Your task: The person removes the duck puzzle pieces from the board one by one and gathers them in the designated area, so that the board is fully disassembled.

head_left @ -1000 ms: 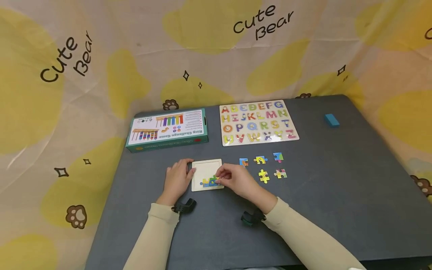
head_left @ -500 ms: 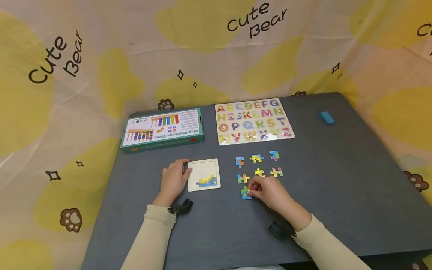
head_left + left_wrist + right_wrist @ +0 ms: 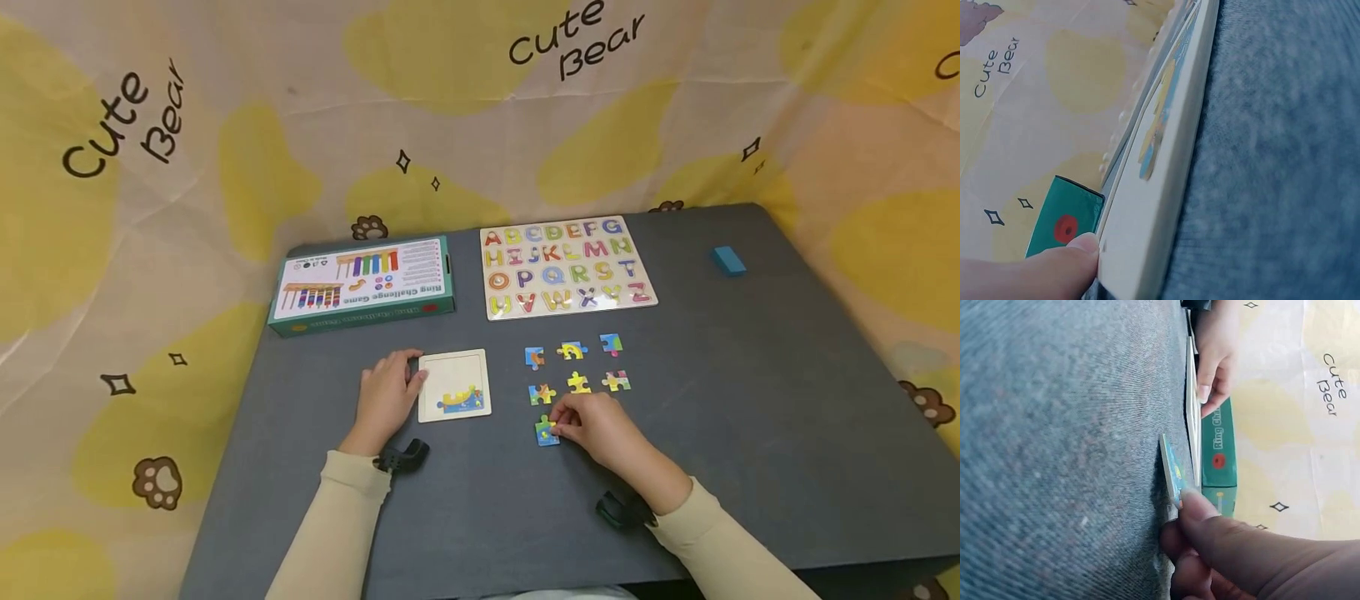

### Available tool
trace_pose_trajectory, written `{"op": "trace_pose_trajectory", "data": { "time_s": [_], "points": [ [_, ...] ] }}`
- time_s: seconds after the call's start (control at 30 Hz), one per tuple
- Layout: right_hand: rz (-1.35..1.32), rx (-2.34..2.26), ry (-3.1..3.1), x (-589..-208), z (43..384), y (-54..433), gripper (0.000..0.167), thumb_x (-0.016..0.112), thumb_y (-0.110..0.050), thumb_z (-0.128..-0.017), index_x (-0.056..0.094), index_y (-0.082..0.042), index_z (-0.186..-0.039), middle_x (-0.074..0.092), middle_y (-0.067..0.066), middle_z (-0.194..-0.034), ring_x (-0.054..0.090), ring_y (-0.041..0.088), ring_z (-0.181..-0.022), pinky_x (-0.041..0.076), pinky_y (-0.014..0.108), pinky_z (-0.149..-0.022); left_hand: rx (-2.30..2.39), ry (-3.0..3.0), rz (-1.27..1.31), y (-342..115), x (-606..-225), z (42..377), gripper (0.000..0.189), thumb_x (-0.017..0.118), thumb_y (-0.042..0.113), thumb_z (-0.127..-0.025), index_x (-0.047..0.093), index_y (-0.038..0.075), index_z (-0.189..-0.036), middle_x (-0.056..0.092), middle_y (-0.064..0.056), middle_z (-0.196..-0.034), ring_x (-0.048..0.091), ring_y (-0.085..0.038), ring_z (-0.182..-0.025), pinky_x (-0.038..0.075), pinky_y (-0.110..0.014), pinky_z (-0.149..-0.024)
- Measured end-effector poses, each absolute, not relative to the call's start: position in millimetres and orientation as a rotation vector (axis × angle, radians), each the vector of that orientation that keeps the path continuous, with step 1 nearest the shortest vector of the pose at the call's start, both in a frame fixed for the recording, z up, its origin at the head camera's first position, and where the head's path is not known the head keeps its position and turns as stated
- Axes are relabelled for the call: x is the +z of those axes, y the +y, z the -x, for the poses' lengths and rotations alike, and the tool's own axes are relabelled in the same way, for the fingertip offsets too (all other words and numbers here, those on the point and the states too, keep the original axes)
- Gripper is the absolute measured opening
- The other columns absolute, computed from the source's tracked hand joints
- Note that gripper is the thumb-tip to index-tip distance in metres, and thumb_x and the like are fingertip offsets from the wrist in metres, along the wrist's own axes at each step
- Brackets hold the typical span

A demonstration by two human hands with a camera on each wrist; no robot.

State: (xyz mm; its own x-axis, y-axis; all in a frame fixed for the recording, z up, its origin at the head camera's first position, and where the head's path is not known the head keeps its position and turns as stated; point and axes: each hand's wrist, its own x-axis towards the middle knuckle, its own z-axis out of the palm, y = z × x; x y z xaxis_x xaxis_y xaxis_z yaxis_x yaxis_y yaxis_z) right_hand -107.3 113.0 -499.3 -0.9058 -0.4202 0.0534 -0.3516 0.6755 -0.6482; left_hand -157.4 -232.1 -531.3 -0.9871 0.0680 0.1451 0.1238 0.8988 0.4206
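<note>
My left hand (image 3: 384, 400) rests at the upper left corner of a square wooden puzzle tray (image 3: 450, 367). In the left wrist view its thumb (image 3: 1072, 262) touches the tray's side edge. Joined puzzle pieces (image 3: 461, 402), blue and yellow, lie in the tray's lower right corner. To the right, my right hand (image 3: 600, 421) pinches a blue and green jigsaw puzzle piece (image 3: 545, 432) between thumb and finger. The right wrist view shows that piece (image 3: 1171, 469) tilted close over the table, thumb on its printed face. My other right fingers curl under.
Several loose puzzle pieces (image 3: 572, 351) lie in rows beyond my right hand. A wooden alphabet board (image 3: 567, 268) lies at the back, with a green Ring Challenge Game box (image 3: 362, 286) left of it. A blue block (image 3: 728, 261) sits far right.
My right hand has moved right, from the joined pieces in the tray to the blue and green puzzle piece, and stays there over the last half second. My left hand keeps its place on the tray.
</note>
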Motion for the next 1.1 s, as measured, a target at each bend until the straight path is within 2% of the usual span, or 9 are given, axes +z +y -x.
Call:
{"op": "trace_pose_trajectory", "data": {
  "time_s": [0.23,0.37,0.47,0.57,0.67,0.73,0.87,1.1],
  "points": [
    [0.613,-0.904,2.864,-485,104,106,0.012,0.090,-0.012,-0.083,0.078,-0.011,-0.083,0.058,-0.012,-0.067,0.050,0.003,-0.062,0.045,0.027,-0.060,-0.698,-2.946,0.147,-230,-524,156,0.039,0.068,0.028,-0.105,0.066,0.008,-0.138,0.052,-0.003,-0.083,0.045,-0.023,-0.073,0.029,-0.043,-0.075],
    [0.690,-0.890,2.882,-470,107,83,0.011,0.090,-0.014,-0.083,0.080,-0.012,-0.088,0.059,-0.011,-0.070,0.051,0.005,-0.064,0.046,0.026,-0.061,-0.679,-2.951,0.148,-231,-524,155,0.039,0.067,0.029,-0.105,0.065,0.009,-0.139,0.052,-0.003,-0.083,0.045,-0.022,-0.074,0.030,-0.043,-0.076],
    [0.821,-0.872,2.869,-461,115,54,0.016,0.089,-0.017,-0.086,0.083,-0.011,-0.099,0.065,-0.007,-0.081,0.057,0.009,-0.073,0.049,0.028,-0.066,-0.673,-2.939,0.146,-233,-525,155,0.039,0.068,0.028,-0.105,0.065,0.008,-0.138,0.052,-0.003,-0.082,0.044,-0.022,-0.073,0.029,-0.043,-0.075],
    [0.950,-0.759,2.859,-458,125,25,0.026,0.086,-0.023,-0.090,0.082,-0.012,-0.112,0.071,-0.001,-0.101,0.061,0.016,-0.090,0.053,0.032,-0.077,-0.665,-2.926,0.161,-234,-527,155,0.038,0.069,0.028,-0.104,0.066,0.008,-0.137,0.052,-0.003,-0.082,0.044,-0.022,-0.072,0.029,-0.043,-0.074],
    [1.026,-0.592,2.864,-463,133,1,0.037,0.084,-0.032,-0.092,0.079,-0.012,-0.123,0.070,0.002,-0.119,0.060,0.021,-0.103,0.053,0.036,-0.087,-0.650,-2.921,0.170,-234,-529,156,0.037,0.068,0.029,-0.104,0.067,0.009,-0.136,0.052,-0.002,-0.081,0.044,-0.021,-0.072,0.029,-0.042,-0.073],
    [1.040,-0.478,2.873,-470,137,-10,0.043,0.082,-0.038,-0.093,0.077,-0.013,-0.128,0.068,0.003,-0.123,0.058,0.022,-0.106,0.051,0.037,-0.090,-0.648,-2.919,0.173,-233,-530,156,0.037,0.068,0.029,-0.104,0.067,0.010,-0.136,0.052,-0.001,-0.082,0.044,-0.021,-0.072,0.029,-0.042,-0.073],
    [1.049,-0.329,2.899,-482,141,-21,0.046,0.081,-0.042,-0.092,0.077,-0.015,-0.129,0.063,0.002,-0.119,0.055,0.021,-0.103,0.049,0.037,-0.090,-0.663,-2.920,0.173,-232,-530,156,0.037,0.068,0.030,-0.105,0.067,0.010,-0.136,0.052,-0.001,-0.082,0.044,-0.021,-0.072,0.029,-0.042,-0.073],
    [1.048,-0.489,2.879,-488,145,-26,0.039,0.087,-0.032,-0.088,0.080,-0.014,-0.121,0.062,0.003,-0.108,0.056,0.020,-0.094,0.050,0.036,-0.086,-0.673,-2.910,0.172,-233,-528,156,0.037,0.068,0.029,-0.104,0.066,0.009,-0.135,0.052,-0.001,-0.082,0.044,-0.020,-0.073,0.028,-0.042,-0.073]
  ]
}}
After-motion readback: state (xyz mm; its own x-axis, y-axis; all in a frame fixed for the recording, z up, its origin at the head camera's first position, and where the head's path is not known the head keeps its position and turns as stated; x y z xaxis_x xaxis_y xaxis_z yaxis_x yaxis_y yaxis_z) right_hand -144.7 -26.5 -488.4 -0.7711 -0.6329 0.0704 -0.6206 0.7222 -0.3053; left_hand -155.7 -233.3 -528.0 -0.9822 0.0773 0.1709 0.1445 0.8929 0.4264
